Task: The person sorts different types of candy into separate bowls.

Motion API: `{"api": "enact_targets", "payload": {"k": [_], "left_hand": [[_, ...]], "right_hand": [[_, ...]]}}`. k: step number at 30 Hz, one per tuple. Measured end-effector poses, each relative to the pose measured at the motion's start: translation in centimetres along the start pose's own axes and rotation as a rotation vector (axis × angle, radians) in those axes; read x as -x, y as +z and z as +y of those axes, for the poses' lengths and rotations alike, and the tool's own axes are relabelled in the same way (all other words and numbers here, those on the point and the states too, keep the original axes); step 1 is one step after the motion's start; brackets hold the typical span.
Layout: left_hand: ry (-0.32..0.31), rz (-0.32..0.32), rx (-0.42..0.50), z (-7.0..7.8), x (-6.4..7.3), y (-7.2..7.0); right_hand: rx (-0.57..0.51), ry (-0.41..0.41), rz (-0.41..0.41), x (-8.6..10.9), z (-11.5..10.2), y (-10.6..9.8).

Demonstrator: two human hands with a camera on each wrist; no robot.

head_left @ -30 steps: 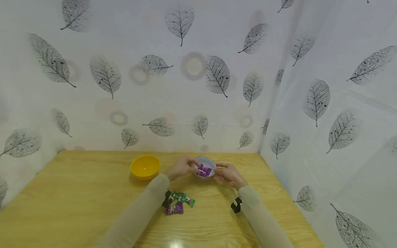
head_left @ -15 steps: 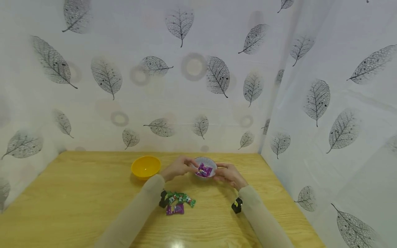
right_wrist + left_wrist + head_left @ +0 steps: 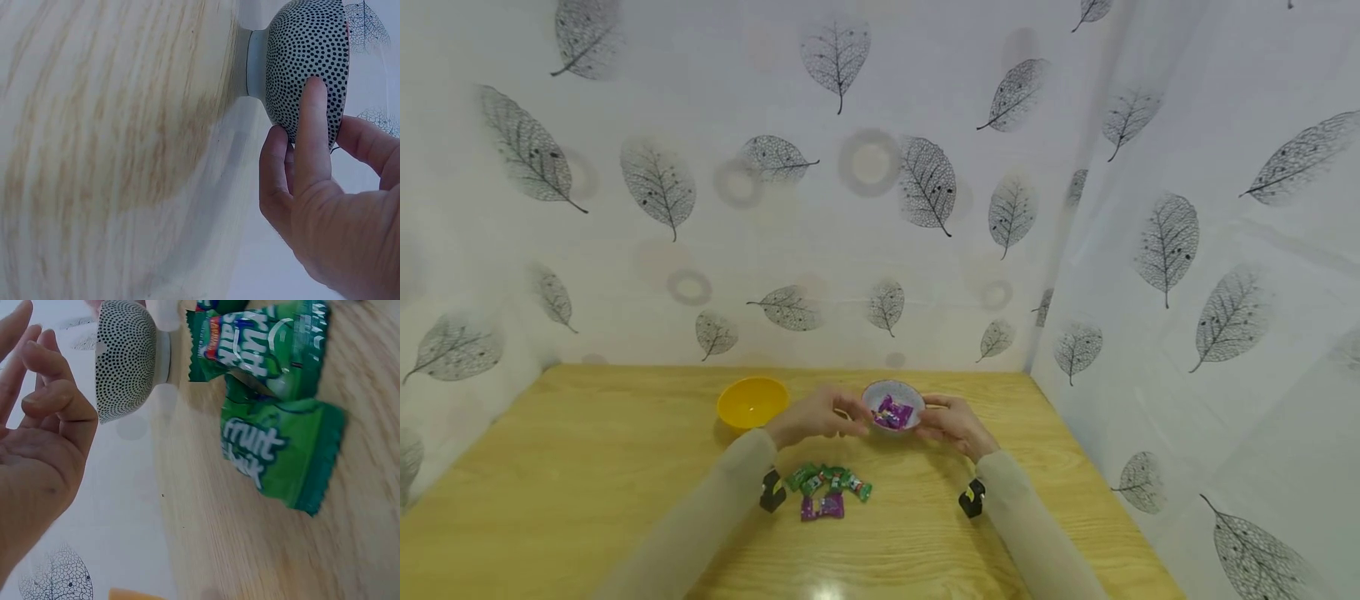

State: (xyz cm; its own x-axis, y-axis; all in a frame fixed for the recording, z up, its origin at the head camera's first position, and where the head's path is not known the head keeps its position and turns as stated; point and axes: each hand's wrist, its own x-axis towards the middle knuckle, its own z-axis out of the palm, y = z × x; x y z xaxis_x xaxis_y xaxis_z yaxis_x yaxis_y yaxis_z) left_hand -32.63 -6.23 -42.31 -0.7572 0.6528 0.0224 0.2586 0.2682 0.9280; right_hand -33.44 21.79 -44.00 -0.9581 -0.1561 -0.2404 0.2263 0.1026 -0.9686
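Sitting toward the back of our worktop (image 3: 587,454), leftmost of the things on it, a yellow bowl (image 3: 752,402) stands just beside our left hand (image 3: 816,414). That hand's fingers are loosely bent and its grip carries nothing; the fingertips hang by the left rim of the speckled bowl (image 3: 891,387), and we cannot tell whether they touch it. Nearer to our body lie the loose sweets: green sweets (image 3: 837,480) crowded into a row, with one purple sweet (image 3: 822,507) in front of them. We judge this relation to matter most: from the left grip, the loose sweets lie back toward us, the purple one with its long axis running roughly left to right, the rightmost green one slanting so that its right end points our way. Our left hand is the nearer of the two. Farther right, the speckled bowl stands upright, with purple sweets (image 3: 896,411) inside it. At its right side our right hand (image 3: 957,423) holds it, fingers against the outer wall and at the rim, so that grip is occupied and well apart from the loose sweets.
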Motion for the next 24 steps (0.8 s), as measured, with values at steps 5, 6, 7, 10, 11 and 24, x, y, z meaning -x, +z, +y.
{"api": "enact_targets", "payload": {"k": [5,6,7,10,11,24], "left_hand": [[0.003,-0.026,0.009,0.0,1.3,-0.1],[0.004,-0.027,0.011,0.0,1.6,-0.2],[-0.001,-0.029,0.014,0.0,1.8,-0.2],[-0.007,-0.036,0.015,-0.2,2.2,-0.4],[-0.011,-0.039,0.009,-0.3,2.4,-0.4],[-0.086,-0.047,-0.061,-2.0,5.9,0.1]], "right_hand": [[0.01,-0.008,-0.02,-0.1,-0.2,0.1],[0.008,-0.007,-0.025,-0.1,-0.2,0.1],[0.008,-0.008,-0.029,-0.1,-0.2,0.1],[0.011,-0.01,-0.023,-0.1,-0.2,0.1],[0.011,-0.013,-0.02,-0.1,-0.2,0.1],[0.012,-0.015,-0.021,0.1,0.0,0.1]]}}
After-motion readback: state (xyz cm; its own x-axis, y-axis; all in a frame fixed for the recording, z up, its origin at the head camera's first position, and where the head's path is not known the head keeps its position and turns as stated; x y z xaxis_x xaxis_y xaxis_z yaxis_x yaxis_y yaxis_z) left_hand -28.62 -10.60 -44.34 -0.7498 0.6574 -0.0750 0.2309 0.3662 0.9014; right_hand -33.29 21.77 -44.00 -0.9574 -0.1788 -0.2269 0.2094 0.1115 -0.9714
